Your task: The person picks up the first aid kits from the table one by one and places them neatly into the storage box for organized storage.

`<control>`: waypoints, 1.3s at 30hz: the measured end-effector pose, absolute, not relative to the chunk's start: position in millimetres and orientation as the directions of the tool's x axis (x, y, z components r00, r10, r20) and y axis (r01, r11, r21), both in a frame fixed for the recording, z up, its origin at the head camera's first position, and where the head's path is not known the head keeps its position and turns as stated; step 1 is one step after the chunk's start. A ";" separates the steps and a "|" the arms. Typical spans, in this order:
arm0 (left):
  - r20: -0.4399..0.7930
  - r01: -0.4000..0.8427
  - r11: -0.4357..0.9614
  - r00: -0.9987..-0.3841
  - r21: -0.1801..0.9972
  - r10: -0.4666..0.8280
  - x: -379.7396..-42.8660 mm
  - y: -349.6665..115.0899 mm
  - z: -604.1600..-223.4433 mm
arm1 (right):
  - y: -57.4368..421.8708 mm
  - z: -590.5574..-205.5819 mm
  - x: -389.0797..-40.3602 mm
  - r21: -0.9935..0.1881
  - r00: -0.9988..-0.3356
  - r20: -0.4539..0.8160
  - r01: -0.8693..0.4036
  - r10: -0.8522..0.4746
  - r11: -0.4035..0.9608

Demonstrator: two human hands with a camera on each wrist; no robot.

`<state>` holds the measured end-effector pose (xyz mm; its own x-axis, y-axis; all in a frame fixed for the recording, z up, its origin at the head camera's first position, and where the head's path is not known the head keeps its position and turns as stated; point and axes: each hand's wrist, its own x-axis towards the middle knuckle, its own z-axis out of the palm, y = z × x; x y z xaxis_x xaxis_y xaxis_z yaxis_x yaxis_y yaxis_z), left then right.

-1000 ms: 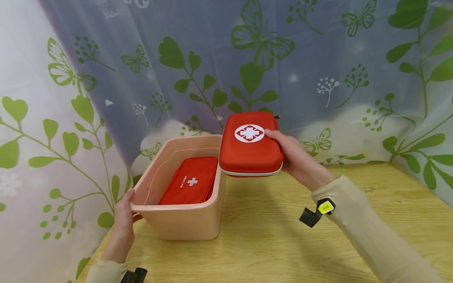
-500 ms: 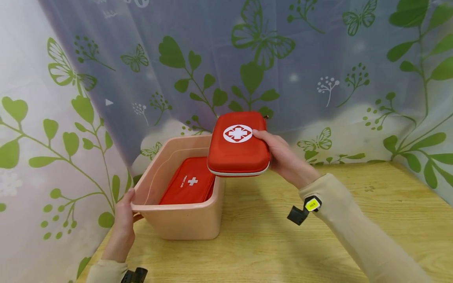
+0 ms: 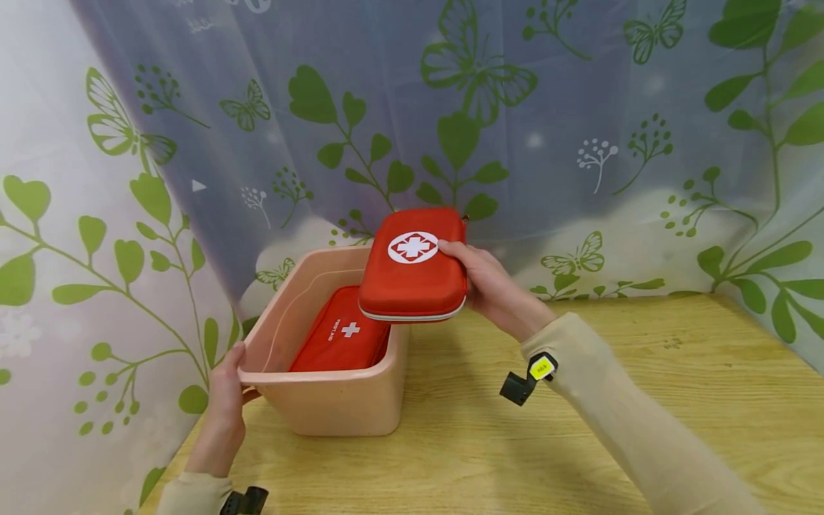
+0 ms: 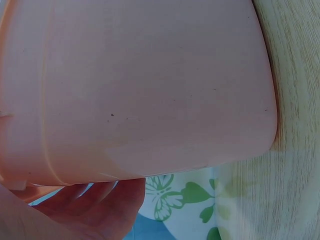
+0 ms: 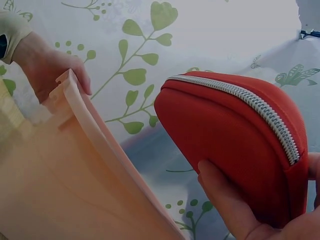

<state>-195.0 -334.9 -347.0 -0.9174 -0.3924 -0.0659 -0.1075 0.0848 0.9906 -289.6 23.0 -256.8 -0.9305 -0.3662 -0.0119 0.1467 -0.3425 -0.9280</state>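
A white cross in a white ring marks the hard red case [image 3: 412, 275] in the right grip. The soft red pouch [image 3: 341, 336] below it reads "FIRST AID" beside a white cross.

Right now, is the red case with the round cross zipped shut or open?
Shut. The hard red case in the right hand shows its zipper closed along the seam, halves together.

A red hard-shell first-aid case [image 3: 412, 277], white cross badge on its lid and zipped shut, is in the air, tilted over the right rim of the pink plastic bin [image 3: 335, 404].
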 end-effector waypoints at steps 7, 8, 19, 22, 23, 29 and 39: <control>-0.072 -0.111 0.079 -0.919 0.991 -0.387 -195.7 -334.8 -346.4 | 8.0 -258.4 -293.4 -0.927 -0.924 -0.010 0.152 -0.382 -0.343; -0.073 -0.111 0.078 -0.919 0.991 -0.387 -195.6 -334.6 -346.1 | 6.1 -258.7 -293.7 -0.927 -0.924 -0.011 0.153 -0.383 -0.343; -0.054 -0.093 0.075 -0.908 0.993 -0.415 -195.6 -335.7 -344.9 | -16.0 -257.2 -296.7 -0.938 -0.918 -0.016 0.151 -0.397 -0.312; -0.056 -0.093 0.073 -0.912 0.993 -0.407 -195.9 -334.9 -345.8 | -20.8 -258.1 -296.6 -0.941 -0.916 -0.012 0.147 -0.401 -0.306; -0.059 -0.096 0.072 -0.913 0.993 -0.404 -196.1 -334.3 -346.1 | -22.3 -258.9 -296.9 -0.941 -0.914 -0.012 0.147 -0.405 -0.305; -0.073 -0.110 0.069 -0.912 0.992 -0.403 -195.3 -333.1 -347.3 | -32.7 -261.6 -299.0 -0.939 -0.904 -0.013 0.158 -0.427 -0.306; -0.060 -0.105 0.089 -0.911 0.991 -0.409 -194.2 -334.6 -346.4 | -52.5 -264.4 -300.9 -0.945 -0.892 -0.029 0.171 -0.452 -0.277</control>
<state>-194.2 -334.6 -346.4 -0.9107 -0.4088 -0.0599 -0.1049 0.0886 0.9905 -300.9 -52.5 -264.4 -0.8916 -0.4520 -0.0288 0.1711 -0.2774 -0.9454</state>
